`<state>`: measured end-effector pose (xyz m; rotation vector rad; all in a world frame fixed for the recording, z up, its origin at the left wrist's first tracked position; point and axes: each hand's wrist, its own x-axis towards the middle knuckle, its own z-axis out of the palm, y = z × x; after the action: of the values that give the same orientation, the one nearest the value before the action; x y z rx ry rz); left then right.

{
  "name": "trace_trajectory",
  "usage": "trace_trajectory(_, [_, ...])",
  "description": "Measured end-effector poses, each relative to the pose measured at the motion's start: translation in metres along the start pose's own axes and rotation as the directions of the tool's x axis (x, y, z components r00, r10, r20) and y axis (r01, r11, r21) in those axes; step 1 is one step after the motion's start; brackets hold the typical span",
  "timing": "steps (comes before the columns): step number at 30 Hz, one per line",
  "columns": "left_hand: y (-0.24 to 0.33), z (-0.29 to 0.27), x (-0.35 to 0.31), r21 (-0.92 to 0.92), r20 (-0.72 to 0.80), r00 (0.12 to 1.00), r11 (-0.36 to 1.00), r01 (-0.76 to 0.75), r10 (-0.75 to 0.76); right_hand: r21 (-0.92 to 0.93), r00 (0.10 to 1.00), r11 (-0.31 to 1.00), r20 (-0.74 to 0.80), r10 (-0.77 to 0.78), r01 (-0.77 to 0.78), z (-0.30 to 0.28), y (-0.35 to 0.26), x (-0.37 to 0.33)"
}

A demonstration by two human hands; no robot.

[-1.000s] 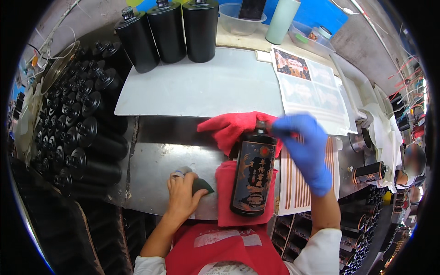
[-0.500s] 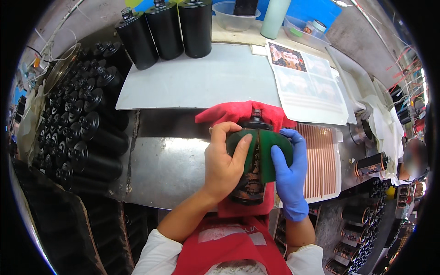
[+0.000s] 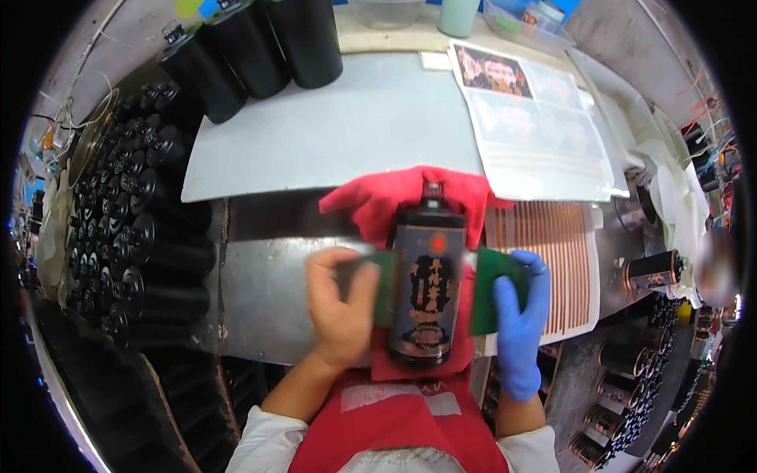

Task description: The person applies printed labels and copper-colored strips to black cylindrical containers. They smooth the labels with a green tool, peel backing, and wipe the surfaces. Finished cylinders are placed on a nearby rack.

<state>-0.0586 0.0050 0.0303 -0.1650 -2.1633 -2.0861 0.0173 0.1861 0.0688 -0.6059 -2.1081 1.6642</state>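
At the desk's near edge, a dark labelled bottle is laid on a red cloth. A green pad is pressed against it by the bare left hand and gripped by the gloved right hand. Uneven pressure could roll the bottle toward the edge. More black bottles are packed along the left edge.

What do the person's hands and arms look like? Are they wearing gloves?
Only one glove. The right hand wears a bright blue glove that covers the fingers and wrist. The left hand is bare. Both arms have white sleeves pushed up near the elbows, and a red apron hangs between them.
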Motion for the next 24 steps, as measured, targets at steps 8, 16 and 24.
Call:
trace_trajectory(8, [-0.020, 0.004, -0.029, -0.113, 0.081, 0.992, 0.988, 0.106, -0.097, 0.401, 0.953, 0.866, 0.171, 0.251, -0.300, 0.006, 0.034, -0.021])
trace_trajectory(16, [-0.044, -0.018, -0.030, 0.071, 0.003, 1.000, 0.997, 0.031, -0.031, 0.168, 0.978, 0.968, 0.118, 0.170, -0.188, -0.001, 0.053, -0.015])
trace_trajectory(24, [0.004, 0.006, -0.051, 0.104, 0.056, 0.989, 0.984, -0.145, 0.140, -0.193, 0.985, 0.966, 0.004, -0.174, 0.171, 0.025, -0.007, -0.036])
